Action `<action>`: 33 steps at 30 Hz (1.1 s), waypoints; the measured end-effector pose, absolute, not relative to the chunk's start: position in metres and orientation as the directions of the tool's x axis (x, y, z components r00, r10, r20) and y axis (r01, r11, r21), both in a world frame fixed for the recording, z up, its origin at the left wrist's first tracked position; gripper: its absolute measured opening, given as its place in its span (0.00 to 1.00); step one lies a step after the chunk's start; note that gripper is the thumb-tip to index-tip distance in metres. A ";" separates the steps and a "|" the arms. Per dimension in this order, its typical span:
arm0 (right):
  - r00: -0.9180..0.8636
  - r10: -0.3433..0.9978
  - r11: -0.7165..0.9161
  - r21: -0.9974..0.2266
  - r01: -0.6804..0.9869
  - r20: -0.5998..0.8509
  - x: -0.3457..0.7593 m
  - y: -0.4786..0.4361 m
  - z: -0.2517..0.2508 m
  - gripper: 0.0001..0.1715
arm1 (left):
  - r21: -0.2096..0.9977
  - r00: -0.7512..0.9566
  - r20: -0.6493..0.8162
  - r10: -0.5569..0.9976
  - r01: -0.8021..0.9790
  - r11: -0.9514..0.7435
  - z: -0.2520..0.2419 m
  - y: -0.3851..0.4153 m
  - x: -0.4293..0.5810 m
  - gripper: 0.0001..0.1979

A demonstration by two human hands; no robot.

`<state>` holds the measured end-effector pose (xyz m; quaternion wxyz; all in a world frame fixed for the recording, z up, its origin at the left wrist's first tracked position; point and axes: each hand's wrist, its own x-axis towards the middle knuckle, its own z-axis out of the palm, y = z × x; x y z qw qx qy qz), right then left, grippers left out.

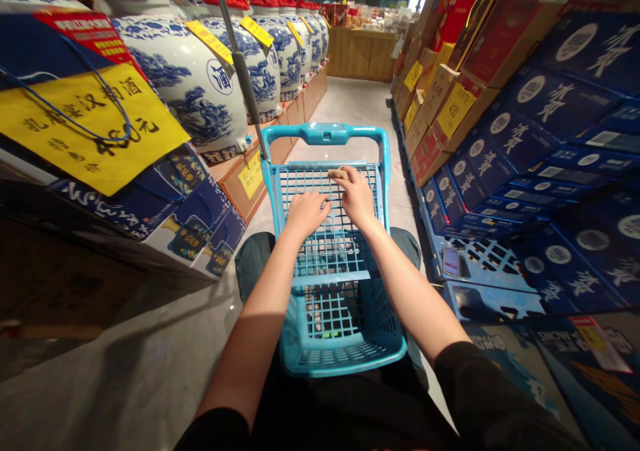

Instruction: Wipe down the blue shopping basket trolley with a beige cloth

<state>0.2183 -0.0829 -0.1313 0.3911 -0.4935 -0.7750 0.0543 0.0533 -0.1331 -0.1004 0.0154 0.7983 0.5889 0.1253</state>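
Between my knees stands a blue plastic shopping basket cart (327, 276) with a grid flap and a raised handle (325, 133). My left hand (309, 212) lies on the grid, fingers loosely bent and apart, holding nothing that I can see. Just to its right and a little farther up, my right hand (357, 196) has a small tan piece (339, 174) at its fingertips, close over the grid; it looks like a folded cloth, but its kind is unclear. Through the lower mesh some small green spots show.
Large blue-and-white porcelain wine jars (190, 77) with red cloth tops line the left. A yellow price sign (95, 131) hangs by blue boxes. On the right, stacked blue cartons (520, 131) stand on a blue pallet (485, 297), with a phone (451, 261) on it. A wooden counter (363, 54) is ahead.
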 end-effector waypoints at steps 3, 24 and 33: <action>-0.253 0.807 0.533 -0.473 0.701 0.534 0.216 -0.084 -0.127 0.33 | 0.167 0.272 0.182 0.945 0.938 -0.302 -0.100 -0.133 0.054 0.20; -0.080 0.813 0.427 -0.498 0.755 0.576 0.232 -0.083 -0.124 0.33 | 0.169 0.275 0.179 0.945 0.937 -0.304 -0.103 -0.133 0.052 0.19; -0.317 0.770 0.574 -0.386 0.722 0.553 0.213 -0.088 -0.128 0.30 | 0.157 0.274 0.177 0.945 0.941 -0.301 -0.102 -0.133 0.054 0.18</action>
